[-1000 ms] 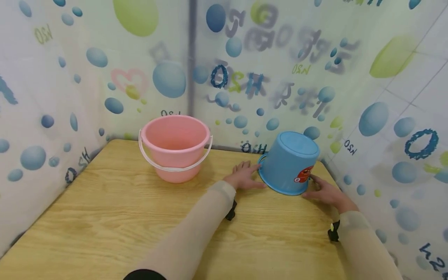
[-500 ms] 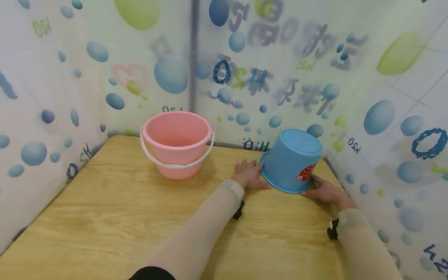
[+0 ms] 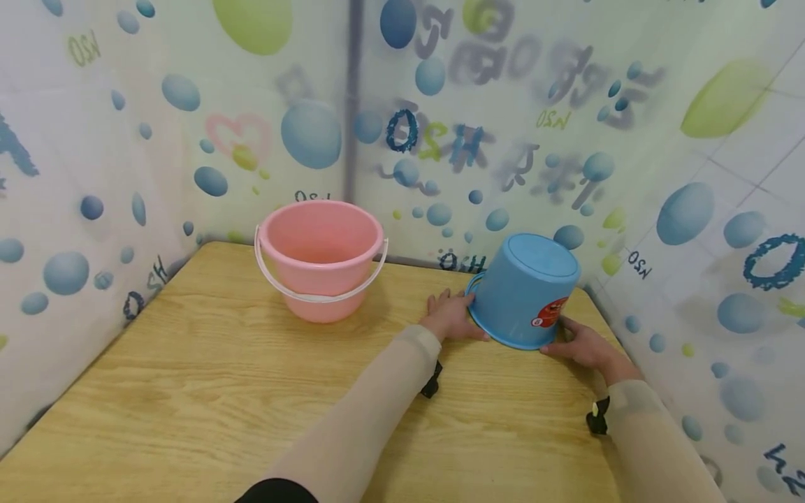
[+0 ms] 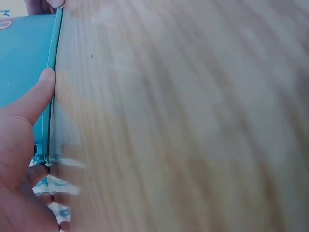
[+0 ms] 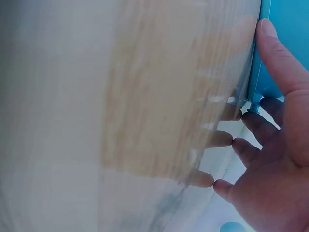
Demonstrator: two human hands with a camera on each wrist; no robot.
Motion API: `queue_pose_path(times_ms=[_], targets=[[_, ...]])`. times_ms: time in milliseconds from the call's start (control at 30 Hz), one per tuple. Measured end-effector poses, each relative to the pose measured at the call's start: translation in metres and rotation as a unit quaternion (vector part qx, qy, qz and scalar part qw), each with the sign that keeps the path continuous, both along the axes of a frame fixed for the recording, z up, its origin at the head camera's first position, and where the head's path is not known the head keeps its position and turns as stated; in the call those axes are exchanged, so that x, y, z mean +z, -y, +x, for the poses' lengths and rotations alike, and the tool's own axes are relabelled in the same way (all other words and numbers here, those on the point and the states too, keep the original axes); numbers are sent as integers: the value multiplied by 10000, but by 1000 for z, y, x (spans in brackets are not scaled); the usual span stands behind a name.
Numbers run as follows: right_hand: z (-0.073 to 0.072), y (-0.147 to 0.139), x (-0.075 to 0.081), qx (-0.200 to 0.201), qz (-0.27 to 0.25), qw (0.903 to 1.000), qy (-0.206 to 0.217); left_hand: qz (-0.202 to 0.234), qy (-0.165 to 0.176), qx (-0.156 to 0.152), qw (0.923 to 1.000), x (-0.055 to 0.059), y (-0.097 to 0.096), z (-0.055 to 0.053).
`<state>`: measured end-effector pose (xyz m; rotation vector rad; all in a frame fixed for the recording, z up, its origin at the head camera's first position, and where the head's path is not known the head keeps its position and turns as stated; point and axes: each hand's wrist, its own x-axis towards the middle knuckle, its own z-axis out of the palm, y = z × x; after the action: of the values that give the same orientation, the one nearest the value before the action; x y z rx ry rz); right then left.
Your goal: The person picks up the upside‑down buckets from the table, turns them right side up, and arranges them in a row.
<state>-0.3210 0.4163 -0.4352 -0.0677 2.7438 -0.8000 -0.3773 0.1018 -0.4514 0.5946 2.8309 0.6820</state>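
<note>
A blue bucket [image 3: 525, 290] stands upside down on the wooden table [image 3: 352, 412], its base up and its rim on the tabletop. It bears a red label [image 3: 549, 313]. Its handle [image 3: 473, 283] shows behind the rim on the left. My left hand [image 3: 453, 318] is at the bucket's left side; the left wrist view shows the thumb [image 4: 43, 89] on the rim and fingertips down at the table. On the other side is my right hand [image 3: 585, 344], its thumb [image 5: 277, 53] against the rim and its fingers spread, fingertips on the tabletop.
An upright pink bucket [image 3: 323, 286] with a white handle [image 3: 321, 298] stands at the back left of the table. Patterned curtains [image 3: 314, 133] close off the back and both sides. A black strap device [image 3: 432, 381] sits on the left wrist.
The left hand's fingers have drawn in slightly beside the blue bucket's rim. The right hand keeps its place, and both buckets stay put; the head view has shifted a little.
</note>
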Motion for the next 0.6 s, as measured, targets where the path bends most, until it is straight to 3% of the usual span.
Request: queue_pose_path(times_ms=[333, 600], targets=[[-1, 0, 1, -52, 176, 9997, -157, 1, -36, 166, 9999, 1, -1, -1], [3, 2, 2, -170, 267, 9994, -138, 118, -143, 124, 9998, -4, 3, -3]])
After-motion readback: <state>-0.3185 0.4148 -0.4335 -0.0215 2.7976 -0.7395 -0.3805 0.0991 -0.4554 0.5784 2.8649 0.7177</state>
